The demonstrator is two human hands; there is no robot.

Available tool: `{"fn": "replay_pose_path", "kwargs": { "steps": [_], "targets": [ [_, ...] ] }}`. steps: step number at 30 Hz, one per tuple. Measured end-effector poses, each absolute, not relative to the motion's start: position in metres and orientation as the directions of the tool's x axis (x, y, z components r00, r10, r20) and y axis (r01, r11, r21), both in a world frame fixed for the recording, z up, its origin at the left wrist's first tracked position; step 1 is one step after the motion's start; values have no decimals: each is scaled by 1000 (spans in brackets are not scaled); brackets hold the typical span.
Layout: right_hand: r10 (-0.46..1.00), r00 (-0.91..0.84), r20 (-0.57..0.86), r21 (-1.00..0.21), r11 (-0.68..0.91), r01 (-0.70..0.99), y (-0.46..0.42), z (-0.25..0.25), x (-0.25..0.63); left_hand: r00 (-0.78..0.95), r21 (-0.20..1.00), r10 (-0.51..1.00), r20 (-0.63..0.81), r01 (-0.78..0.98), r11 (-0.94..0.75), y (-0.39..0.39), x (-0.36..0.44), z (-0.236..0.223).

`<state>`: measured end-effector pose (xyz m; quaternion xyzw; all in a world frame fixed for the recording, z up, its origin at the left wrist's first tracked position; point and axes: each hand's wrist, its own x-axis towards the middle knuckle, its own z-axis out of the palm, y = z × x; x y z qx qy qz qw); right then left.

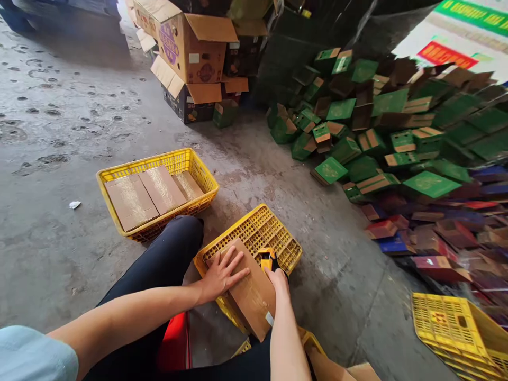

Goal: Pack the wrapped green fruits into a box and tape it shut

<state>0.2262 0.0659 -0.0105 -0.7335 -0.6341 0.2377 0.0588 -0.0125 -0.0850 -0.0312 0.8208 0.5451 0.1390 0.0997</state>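
Cardboard box [252, 291] lay on yellow crate [278, 226]; left hand [223, 275], spread open, rested across it. Right hand [278, 279] gripped tape dispenser [266, 255]. Firm, even bracing seemed wise.

Over the carton [254, 290], access from above is blocked by the left hand [223, 275], spread flat on it; its right side is hemmed in by the tape gun [267, 254] and right hand [278, 279]. The right part of the near crate [284, 239] is left uncovered. Between it and the left crate [202, 172], a floor [228, 203] strip is left open, narrowed by the knee [190, 230]. Rightward, wide floor is bounded by green boxes [367, 169].
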Motion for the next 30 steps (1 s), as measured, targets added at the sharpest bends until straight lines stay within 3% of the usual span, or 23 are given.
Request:
{"fn": "replay_pose_path", "kwargs": {
  "steps": [4,10,13,15,17,23,30],
  "targets": [
    [884,232,-406,-222,-342,913,68,-6,219,380,323,922,72,866,-382,-83,-12,-25],
    [892,307,-333,-161,-375,913,67,35,197,378,362,923,68,853,-376,-82,-14,-22],
    [935,220,-278,-284,-299,911,55,63,194,374,373,924,78,848,-375,-82,-15,-21],
    [950,59,-308,-578,-236,781,38,77,194,377,378,923,75,846,-376,-81,-15,-20],
    [922,-68,-382,-703,-242,669,19,86,190,377,388,923,70,842,-374,-81,-16,-19],
    [887,-256,-385,-732,-124,670,-11,95,172,384,417,921,71,827,-377,-82,-20,-14],
    [838,-267,-475,-746,-224,627,-9,93,174,404,445,915,19,816,-369,-81,-25,-1]
  ]
}}
